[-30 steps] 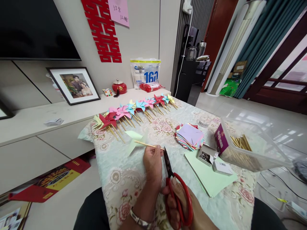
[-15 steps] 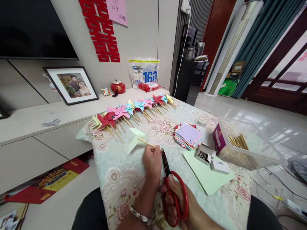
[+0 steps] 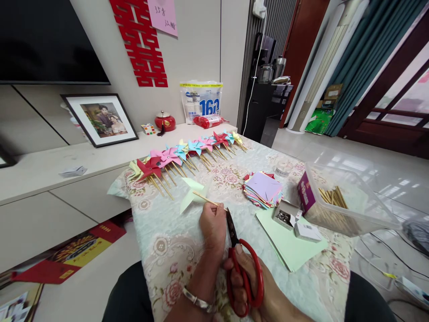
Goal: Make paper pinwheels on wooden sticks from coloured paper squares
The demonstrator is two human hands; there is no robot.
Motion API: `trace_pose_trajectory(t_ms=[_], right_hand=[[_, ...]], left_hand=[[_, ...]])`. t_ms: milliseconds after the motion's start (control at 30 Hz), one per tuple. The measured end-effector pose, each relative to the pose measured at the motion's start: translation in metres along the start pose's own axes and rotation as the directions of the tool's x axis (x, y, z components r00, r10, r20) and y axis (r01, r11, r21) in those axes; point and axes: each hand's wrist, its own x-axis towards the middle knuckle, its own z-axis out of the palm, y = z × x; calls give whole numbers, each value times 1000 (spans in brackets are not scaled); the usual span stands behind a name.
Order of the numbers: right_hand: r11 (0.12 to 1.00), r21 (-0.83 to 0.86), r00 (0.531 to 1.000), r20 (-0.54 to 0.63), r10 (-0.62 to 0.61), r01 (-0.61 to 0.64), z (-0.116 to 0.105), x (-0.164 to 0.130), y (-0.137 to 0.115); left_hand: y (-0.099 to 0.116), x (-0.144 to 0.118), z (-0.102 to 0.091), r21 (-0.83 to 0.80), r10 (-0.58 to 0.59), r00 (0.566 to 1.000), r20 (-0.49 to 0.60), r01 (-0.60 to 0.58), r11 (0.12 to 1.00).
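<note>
My left hand [image 3: 213,226] is closed around a thin wooden stick [image 3: 204,198] near its right end. Just beyond the stick's far end lies a pale green paper pinwheel [image 3: 193,193] on the cloth; whether the two are joined I cannot tell. In my right hand [image 3: 246,277] are red-handled scissors [image 3: 246,273], my fingers through the loops. Their dark blades [image 3: 231,228] point away from me, and the tips meet the stick's end beside my left fingers. A row of finished paper pinwheels [image 3: 167,156] on sticks lies along the table's far side.
On the floral tablecloth [image 3: 181,241], right of my hands, are stacked coloured paper squares [image 3: 263,188], green sheets [image 3: 291,250] and a small box of metal fasteners [image 3: 284,218]. A clear plastic bin [image 3: 355,219] holds wooden sticks [image 3: 333,198]. A white cabinet [image 3: 83,188] stands behind the table.
The view has shifted very slightly. Both hands, the stick and the scissors keep almost the same positions.
</note>
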Motion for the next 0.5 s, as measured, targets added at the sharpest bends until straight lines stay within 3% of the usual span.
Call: trace_pose_trajectory(t_ms=[500], right_hand=[[999,45,1000,24,-18,17,-1,1,3]], left_hand=[[0,0,0,21,35,999,0,-35,999]])
